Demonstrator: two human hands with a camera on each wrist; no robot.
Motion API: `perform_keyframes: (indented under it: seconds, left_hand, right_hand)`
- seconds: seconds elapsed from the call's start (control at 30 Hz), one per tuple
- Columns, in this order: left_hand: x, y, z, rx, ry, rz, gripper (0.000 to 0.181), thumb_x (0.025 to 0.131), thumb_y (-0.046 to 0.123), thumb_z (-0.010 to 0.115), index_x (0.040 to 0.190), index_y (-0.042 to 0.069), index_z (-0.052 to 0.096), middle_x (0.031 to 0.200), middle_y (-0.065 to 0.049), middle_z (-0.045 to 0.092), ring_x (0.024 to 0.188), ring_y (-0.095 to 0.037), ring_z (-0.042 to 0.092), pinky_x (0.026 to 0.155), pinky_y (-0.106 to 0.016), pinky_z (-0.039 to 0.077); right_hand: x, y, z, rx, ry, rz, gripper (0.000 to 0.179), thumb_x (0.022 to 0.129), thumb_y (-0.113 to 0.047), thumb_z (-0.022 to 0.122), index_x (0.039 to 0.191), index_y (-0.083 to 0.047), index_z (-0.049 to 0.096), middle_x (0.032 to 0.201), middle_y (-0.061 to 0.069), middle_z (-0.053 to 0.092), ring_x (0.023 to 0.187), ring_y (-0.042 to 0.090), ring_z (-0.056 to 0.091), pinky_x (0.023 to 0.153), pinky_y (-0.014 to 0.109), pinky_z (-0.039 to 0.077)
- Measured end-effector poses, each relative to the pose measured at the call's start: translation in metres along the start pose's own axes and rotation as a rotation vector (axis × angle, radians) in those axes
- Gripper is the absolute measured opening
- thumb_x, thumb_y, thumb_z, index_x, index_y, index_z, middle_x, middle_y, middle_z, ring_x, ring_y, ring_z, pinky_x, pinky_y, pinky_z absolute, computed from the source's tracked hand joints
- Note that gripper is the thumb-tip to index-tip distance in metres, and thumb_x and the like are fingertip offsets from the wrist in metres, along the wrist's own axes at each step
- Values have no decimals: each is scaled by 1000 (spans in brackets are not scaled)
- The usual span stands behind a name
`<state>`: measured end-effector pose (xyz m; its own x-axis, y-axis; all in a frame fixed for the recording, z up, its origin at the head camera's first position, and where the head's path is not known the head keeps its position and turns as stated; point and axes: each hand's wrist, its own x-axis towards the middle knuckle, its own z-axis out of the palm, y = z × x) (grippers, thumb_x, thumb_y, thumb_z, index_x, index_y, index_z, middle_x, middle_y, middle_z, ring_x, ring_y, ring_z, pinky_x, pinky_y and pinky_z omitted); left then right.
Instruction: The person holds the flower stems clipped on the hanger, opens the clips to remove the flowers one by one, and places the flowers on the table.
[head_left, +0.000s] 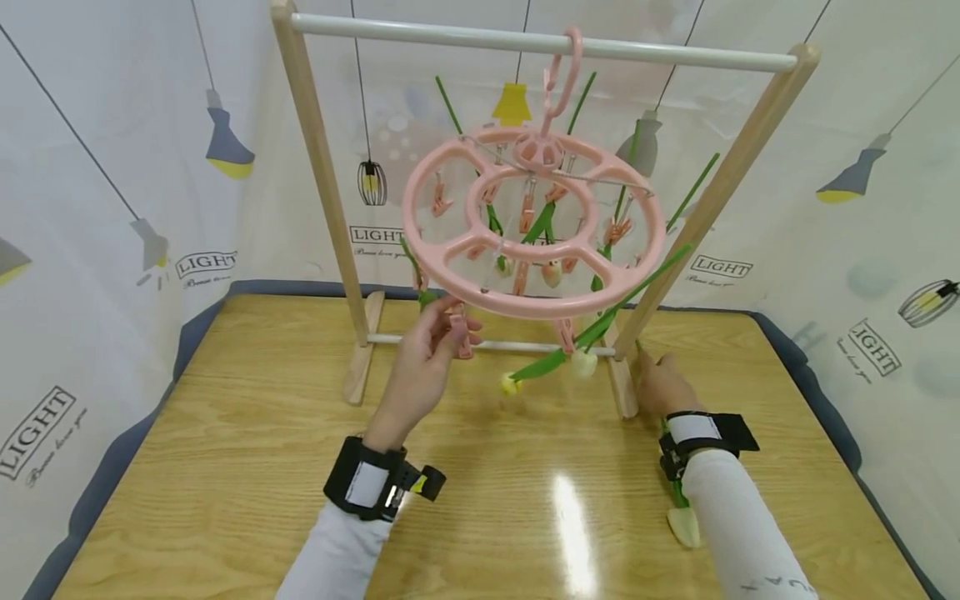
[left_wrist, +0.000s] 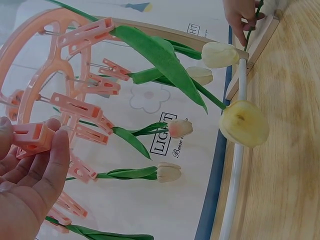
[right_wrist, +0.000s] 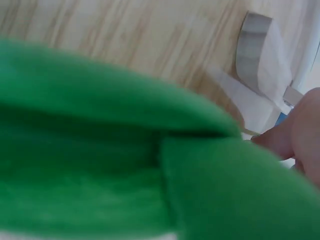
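Note:
My left hand [head_left: 422,358] pinches a pink clothespin [head_left: 461,332] at the near left edge of a round pink drying hanger [head_left: 536,310]. In the left wrist view, that clothespin lies between my thumb and fingers. To the right, low beside the stand's foot, my right hand [head_left: 663,385] grips the green stem of a tulip. This tulip's white bloom [head_left: 684,528] points back toward me, under my forearm. Its green leaf [right_wrist: 100,165] fills much of the right wrist view, blurred. Other clothespins hold tulips, among them a yellow one [left_wrist: 244,123] and a white one [head_left: 584,364].
The hanger hooks over the white top bar [head_left: 450,33] of a wooden stand [head_left: 318,150]. A lower bar [head_left: 517,347] joins the stand's feet on the wooden table [head_left: 247,467]. Behind hangs a printed backdrop [head_left: 285,225]. Stems stick up above the hanger's ring.

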<state>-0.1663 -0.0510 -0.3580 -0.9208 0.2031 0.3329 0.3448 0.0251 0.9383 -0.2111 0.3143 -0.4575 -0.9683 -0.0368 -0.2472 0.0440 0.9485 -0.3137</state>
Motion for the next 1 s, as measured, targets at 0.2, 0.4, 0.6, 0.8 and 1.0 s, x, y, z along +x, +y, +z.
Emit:
perform_keyframes:
  seconds: [0.2, 0.4, 0.6, 0.8, 1.0]
  left_hand:
    - [0, 0, -1, -5, 1, -1, 41, 102, 7, 45, 143, 2, 39, 114, -28, 63, 98, -30, 64, 77, -18, 57]
    - [0, 1, -1, -7, 1, -1, 41, 102, 7, 45, 142, 1, 40, 113, -27, 63, 97, -30, 63, 77, -19, 57]
    - [1, 1, -2, -14, -7, 2, 41, 102, 9, 45, 142, 1, 40, 114, -27, 63, 96, -30, 62, 76, -18, 56]
    - [1, 2, -3, -14, -8, 5, 41, 102, 8, 45, 142, 1, 40, 114, -28, 62, 96, -30, 62, 77, -18, 56]
    - [1, 3, -2, -16, -8, 0, 40, 102, 7, 45, 141, 0, 40, 114, -27, 62, 95, -29, 61, 77, -19, 56]
  right_hand:
    - [1, 0, 2, 2, -24, -18, 54, 94, -1, 39, 145, 11, 24, 119, 47, 32, 83, 48, 58, 68, 53, 51]
    - [1, 6, -2, 12, -24, -42, 46, 100, -13, 35, 141, 8, 33, 127, 52, 34, 110, 63, 46, 86, 71, 46]
    - [-3, 6, -7, -17, -57, 16, 59, 93, -13, 46, 145, 7, 27, 128, 50, 34, 108, 61, 48, 86, 71, 46]
    - [-4, 4, -9, -42, -79, 73, 62, 93, -14, 48, 147, 7, 25, 131, 49, 31, 108, 62, 48, 85, 71, 46]
    - [-1, 5, -8, -50, -109, 119, 64, 94, -17, 47, 148, 8, 22, 136, 49, 25, 110, 63, 46, 88, 72, 44]
